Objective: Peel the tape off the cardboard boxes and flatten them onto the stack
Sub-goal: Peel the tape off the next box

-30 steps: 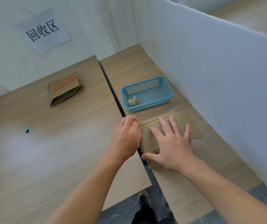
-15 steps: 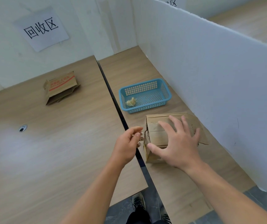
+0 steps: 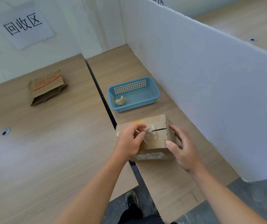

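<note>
Cardboard box (image 3: 157,143) stands on the R table (image 3: 169,183), just on my side of the blue basket (image 3: 136,106), near it but not touching. Its top seam faces up. My L hand (image 3: 129,143) is on the box top, roughly in line w/ the basket's left end. The thumb & forefinger are pinched on a strip of tape (image 3: 153,135) at the seam, other fingers curled in. The strip is lifted & crinkled, whitish, w/ one end at the seam, which shows as a dark slit on the side toward my other hand. My R hand (image 3: 182,151) is in line w/ the basket's right end & clasps that end of the box. Thumb tip is on the near top corner, fingers curve down the end face. A pale label on the box's near face is too blurred to read.

Inside the basket, in its near-left corner, lies a tape wad (image 3: 120,100). The stack (image 3: 47,88) of flattened cartons, top one w/ an orange stripe, lies well left of the basket on the L table (image 3: 48,151), across the dark gap btwn tables. White partition (image 3: 210,94) runs just right of the basket. A paper sign (image 3: 23,25) hangs on the wall, far left of & beyond the basket. My shoes (image 3: 132,199) show on the floor, nearer me than the basket.
</note>
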